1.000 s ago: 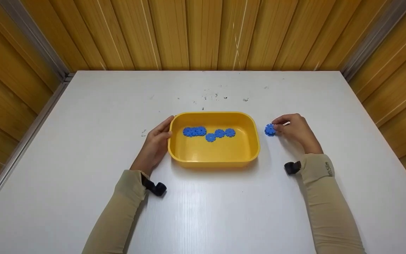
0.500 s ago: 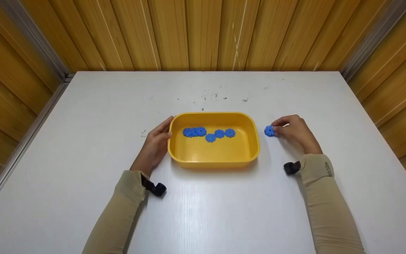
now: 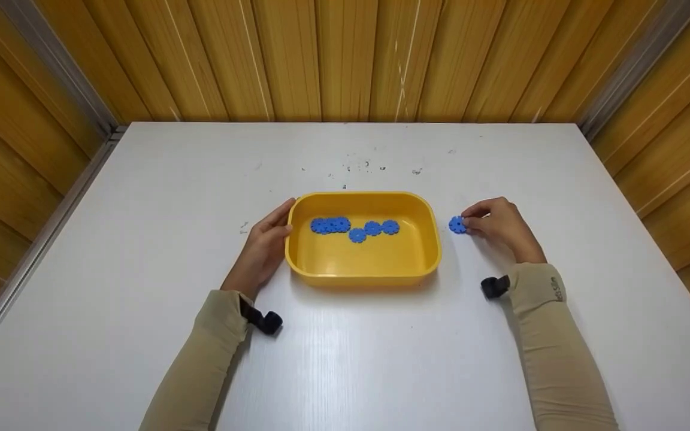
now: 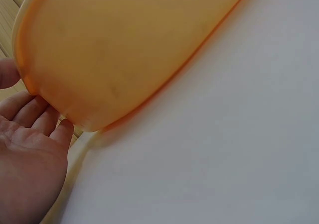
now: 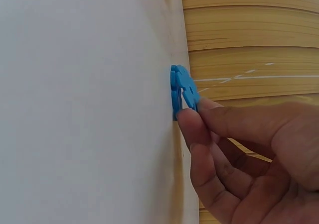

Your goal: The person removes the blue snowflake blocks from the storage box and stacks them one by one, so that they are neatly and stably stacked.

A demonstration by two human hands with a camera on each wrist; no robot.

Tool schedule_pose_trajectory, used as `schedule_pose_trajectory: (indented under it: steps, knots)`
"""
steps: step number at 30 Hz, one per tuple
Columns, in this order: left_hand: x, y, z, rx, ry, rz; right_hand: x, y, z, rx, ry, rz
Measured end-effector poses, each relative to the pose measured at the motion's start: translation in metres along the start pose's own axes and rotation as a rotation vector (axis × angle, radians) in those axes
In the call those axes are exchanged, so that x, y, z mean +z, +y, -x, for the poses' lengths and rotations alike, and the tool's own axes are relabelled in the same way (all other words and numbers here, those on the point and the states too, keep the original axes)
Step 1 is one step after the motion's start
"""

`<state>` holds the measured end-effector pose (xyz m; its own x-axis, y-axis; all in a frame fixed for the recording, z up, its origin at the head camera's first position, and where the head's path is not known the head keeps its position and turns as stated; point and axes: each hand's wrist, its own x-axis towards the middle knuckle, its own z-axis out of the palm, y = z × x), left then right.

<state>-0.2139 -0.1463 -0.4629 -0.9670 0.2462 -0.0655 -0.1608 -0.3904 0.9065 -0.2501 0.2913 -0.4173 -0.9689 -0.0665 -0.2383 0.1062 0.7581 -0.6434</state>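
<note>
Fingers (image 3: 476,208) of the right hand (image 3: 502,226) pinch a tilted blue notched disc (image 3: 456,225) right of mid-frame, a second disc (image 5: 174,95) beneath it on the table (image 3: 345,365); the left hand (image 3: 264,245) grips the left end of the central yellow tub (image 3: 363,258), similar discs (image 3: 357,235) inside.

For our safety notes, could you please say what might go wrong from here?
The right hand pinches the tilted blue disc by its edge, so it may slip. The lower blue disc, close beneath, could be dragged along. The left hand grips the yellow tray; a tug might shift the discs inside.
</note>
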Motion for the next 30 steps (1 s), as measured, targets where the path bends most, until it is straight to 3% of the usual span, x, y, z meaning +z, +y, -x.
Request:
schedule_pose_trajectory:
  steps: [30]
  knots:
    - [0.0003, 0.0007, -0.0005, 0.006, 0.009, 0.017, 0.0007, -0.0013, 0.0003, 0.038, -0.022, -0.016]
